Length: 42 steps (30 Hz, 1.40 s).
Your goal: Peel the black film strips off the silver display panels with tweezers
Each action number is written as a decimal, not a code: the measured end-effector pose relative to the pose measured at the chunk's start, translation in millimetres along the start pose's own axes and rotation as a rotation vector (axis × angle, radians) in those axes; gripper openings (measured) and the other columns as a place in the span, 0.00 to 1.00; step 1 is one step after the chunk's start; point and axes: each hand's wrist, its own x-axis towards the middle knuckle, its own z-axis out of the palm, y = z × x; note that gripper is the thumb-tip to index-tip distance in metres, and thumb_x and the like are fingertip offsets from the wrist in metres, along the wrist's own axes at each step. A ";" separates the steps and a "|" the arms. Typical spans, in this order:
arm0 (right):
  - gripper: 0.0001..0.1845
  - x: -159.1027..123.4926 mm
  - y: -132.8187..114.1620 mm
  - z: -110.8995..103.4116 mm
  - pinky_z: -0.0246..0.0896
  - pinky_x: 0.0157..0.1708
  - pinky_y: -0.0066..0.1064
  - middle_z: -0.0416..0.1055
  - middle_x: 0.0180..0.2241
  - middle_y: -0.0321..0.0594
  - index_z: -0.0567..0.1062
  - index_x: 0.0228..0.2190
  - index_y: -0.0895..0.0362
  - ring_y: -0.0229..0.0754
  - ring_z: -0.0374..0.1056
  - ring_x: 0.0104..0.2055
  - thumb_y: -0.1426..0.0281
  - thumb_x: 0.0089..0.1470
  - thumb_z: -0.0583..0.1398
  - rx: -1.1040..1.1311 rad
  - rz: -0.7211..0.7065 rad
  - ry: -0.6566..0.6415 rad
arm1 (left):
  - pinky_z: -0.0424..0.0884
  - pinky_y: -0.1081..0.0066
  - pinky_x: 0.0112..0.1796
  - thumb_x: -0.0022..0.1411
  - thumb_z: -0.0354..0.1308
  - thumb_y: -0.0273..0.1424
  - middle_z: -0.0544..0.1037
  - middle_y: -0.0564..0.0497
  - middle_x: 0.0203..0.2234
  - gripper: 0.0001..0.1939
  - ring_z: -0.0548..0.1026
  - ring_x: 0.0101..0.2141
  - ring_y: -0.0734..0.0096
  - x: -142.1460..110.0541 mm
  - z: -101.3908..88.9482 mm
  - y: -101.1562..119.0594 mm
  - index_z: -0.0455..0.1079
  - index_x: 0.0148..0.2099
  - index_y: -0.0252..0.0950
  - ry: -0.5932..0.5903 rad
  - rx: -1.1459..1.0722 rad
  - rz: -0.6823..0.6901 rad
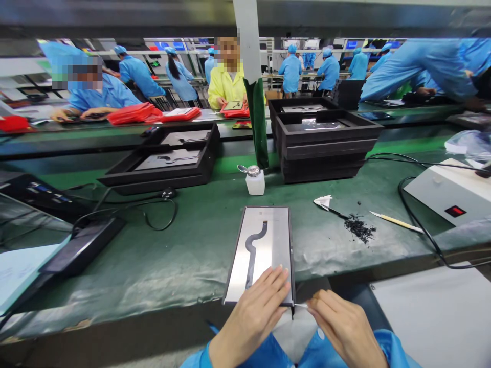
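Work on the silver panel [270, 250] looks partway along: it lies flat on the green bench [172, 255], dark cable [251, 260] uppermost, its near right corner jutting past the front. The left hand [261, 301] rests on it, fingers together; the right hand [339, 322] pinches a thin white piece [301, 305] there. Dark scraps [359, 228] lie nearby (perhaps some removal is done); what remains, I cannot tell.

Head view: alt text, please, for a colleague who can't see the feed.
The left hand lies on the near end of a silver panel, while the right hand pinches a thin white item at its near right corner. A dark curved strip runs along the panel; beyond stand a white bottle and black trays, with black scraps to the right.
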 end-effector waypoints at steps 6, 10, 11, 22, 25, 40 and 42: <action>0.18 -2.2 3.5 5.2 0.65 0.26 0.22 0.73 0.27 0.34 0.72 0.31 0.53 0.36 0.72 0.26 0.64 0.70 0.49 0.245 0.219 -0.036 | 0.66 0.58 0.60 0.73 0.48 0.24 0.75 0.37 0.56 0.17 0.66 0.63 0.59 -2.0 0.6 -0.4 0.66 0.60 0.26 -0.003 -0.015 -0.019; 0.17 -3.5 4.0 3.9 0.66 0.26 0.22 0.74 0.28 0.34 0.73 0.33 0.53 0.36 0.72 0.26 0.62 0.70 0.50 0.247 0.246 -0.032 | 0.67 0.58 0.60 0.73 0.48 0.25 0.75 0.37 0.56 0.18 0.66 0.62 0.59 -3.1 1.5 -1.3 0.65 0.62 0.27 0.004 -0.024 -0.023; 0.17 -3.9 3.6 3.0 0.66 0.26 0.22 0.74 0.28 0.35 0.73 0.33 0.53 0.36 0.72 0.26 0.62 0.70 0.50 0.227 0.222 -0.031 | 0.67 0.57 0.60 0.73 0.48 0.24 0.74 0.37 0.56 0.18 0.66 0.62 0.59 -3.3 1.8 -1.4 0.64 0.62 0.27 0.005 -0.029 -0.023; 0.17 -2.8 2.0 -1.8 0.66 0.27 0.25 0.74 0.27 0.36 0.73 0.33 0.53 0.37 0.72 0.27 0.67 0.71 0.48 0.065 0.055 0.022 | 0.67 0.57 0.60 0.73 0.47 0.23 0.75 0.36 0.56 0.16 0.66 0.62 0.58 -2.3 3.6 0.4 0.67 0.59 0.26 0.008 -0.007 -0.027; 0.17 -0.4 2.7 -2.6 0.65 0.27 0.25 0.74 0.27 0.36 0.73 0.33 0.54 0.37 0.71 0.27 0.68 0.71 0.48 0.051 0.032 0.012 | 0.67 0.56 0.59 0.73 0.47 0.23 0.75 0.36 0.55 0.16 0.67 0.62 0.58 -1.4 3.1 0.5 0.67 0.58 0.25 0.012 -0.003 -0.023; 0.19 8.7 5.2 -10.0 0.60 0.25 0.28 0.71 0.26 0.35 0.73 0.33 0.54 0.39 0.68 0.26 0.70 0.72 0.46 -0.057 -0.041 -0.075 | 0.67 0.56 0.60 0.73 0.47 0.23 0.75 0.36 0.56 0.16 0.65 0.63 0.59 -1.3 1.8 1.3 0.67 0.59 0.26 -0.004 -0.015 -0.027; 0.19 7.5 5.6 -8.1 0.59 0.26 0.28 0.71 0.26 0.35 0.72 0.33 0.54 0.39 0.67 0.26 0.71 0.71 0.46 -0.062 -0.047 -0.065 | 0.67 0.56 0.60 0.73 0.47 0.23 0.75 0.36 0.56 0.16 0.65 0.63 0.58 -1.1 1.7 1.2 0.67 0.58 0.25 -0.001 -0.005 -0.024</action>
